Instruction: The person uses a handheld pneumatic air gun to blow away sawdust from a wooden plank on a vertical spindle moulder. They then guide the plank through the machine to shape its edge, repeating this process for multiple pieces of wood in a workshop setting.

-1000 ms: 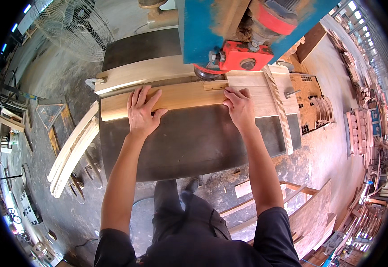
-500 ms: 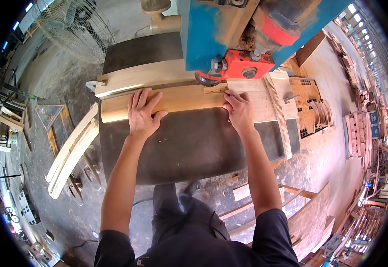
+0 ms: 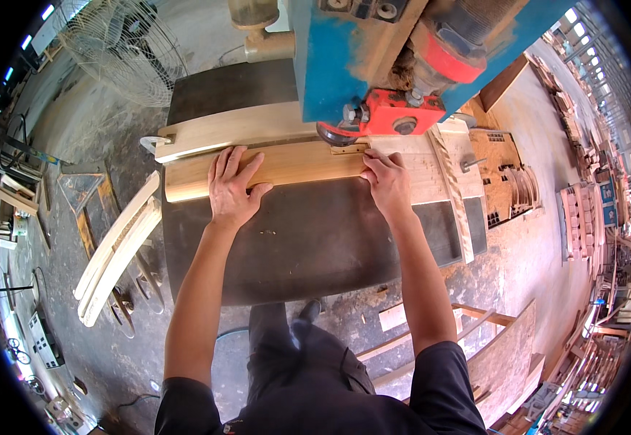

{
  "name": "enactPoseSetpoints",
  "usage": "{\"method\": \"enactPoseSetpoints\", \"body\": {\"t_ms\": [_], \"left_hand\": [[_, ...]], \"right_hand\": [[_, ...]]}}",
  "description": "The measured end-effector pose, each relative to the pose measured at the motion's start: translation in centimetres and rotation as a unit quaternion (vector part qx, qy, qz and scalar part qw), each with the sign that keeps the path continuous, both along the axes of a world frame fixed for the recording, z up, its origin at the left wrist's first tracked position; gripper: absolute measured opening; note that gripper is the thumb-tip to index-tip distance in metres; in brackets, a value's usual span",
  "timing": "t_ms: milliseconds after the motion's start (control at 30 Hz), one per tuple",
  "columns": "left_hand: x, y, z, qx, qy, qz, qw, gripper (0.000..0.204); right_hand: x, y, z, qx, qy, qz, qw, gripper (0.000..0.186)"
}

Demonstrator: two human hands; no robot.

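Left hand and right hand on a wooden board.
Left spread wide; right curled narrow at its end, pinch unclear. Dark shirt's mark unreadably small.

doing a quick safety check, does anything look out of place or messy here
Minor mess: pale flecks stand out on the smooth dark tabletop, and brownish dust mars the blue machine. The held board shows no clear damage.
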State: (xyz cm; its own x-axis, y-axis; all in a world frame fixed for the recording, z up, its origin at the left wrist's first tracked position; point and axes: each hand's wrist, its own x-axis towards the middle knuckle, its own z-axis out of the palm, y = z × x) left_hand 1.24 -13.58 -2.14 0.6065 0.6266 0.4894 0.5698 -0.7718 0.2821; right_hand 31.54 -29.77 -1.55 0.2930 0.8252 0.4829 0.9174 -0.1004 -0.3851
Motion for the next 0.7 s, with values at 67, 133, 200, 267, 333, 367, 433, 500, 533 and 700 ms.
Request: {"method": "enactPoseSetpoints", "body": {"t_ms": [67, 133, 200, 267, 333, 367, 433, 500, 533, 700], "left_hand": [[0.09, 0.16, -0.02, -0.004, -0.002, 0.0, 1.0, 0.062], [0.17, 0.22, -0.04, -0.005, -0.007, 0.0, 1.0, 0.061], [0.14, 0.26, 0.02, -0.001, -0.014, 0.001, 1.0, 0.061], [0.34, 0.39, 0.12, -0.004, -0.028, -0.007, 1.0, 0.059], [0.53, 0.54, -0.03, -0.002, -0.03, -0.01, 0.999, 0.059], [0.48, 0.71, -0.09, 0.002, -0.026, -0.009, 1.0, 0.059], [0.48, 0.78, -0.36, 0.006, -0.022, -0.01, 1.0, 0.059], [0.42, 0.85, -0.52, 0.007, -0.023, -0.01, 1.0, 0.059], [0.44, 0.91, -0.56, 0.011, -0.021, -0.011, 1.0, 0.059], [0.52, 0.33, -0.6, 0.024, -0.023, -0.006, 0.999, 0.06]], "right_hand": [[-0.04, 0.17, 0.08, 0.004, 0.002, -0.001, 1.0, 0.035], [0.01, 0.24, 0.0, 0.011, -0.002, -0.001, 1.0, 0.034], [0.01, 0.37, -0.07, 0.023, -0.013, 0.002, 1.0, 0.033], [0.09, 0.42, -0.08, 0.02, -0.017, -0.005, 1.0, 0.033], [0.14, 0.37, 0.06, 0.01, -0.016, -0.01, 1.0, 0.032], [0.12, 0.51, 0.07, 0.004, -0.015, -0.01, 1.0, 0.031], [0.01, 0.48, 0.4, -0.009, -0.007, -0.012, 1.0, 0.032], [-0.09, 0.49, 0.63, -0.018, 0.006, -0.013, 1.0, 0.034], [0.03, 0.49, 0.55, -0.013, 0.005, -0.008, 1.0, 0.034], [0.42, 0.23, 0.4, 0.007, -0.017, 0.013, 1.0, 0.031]]}}
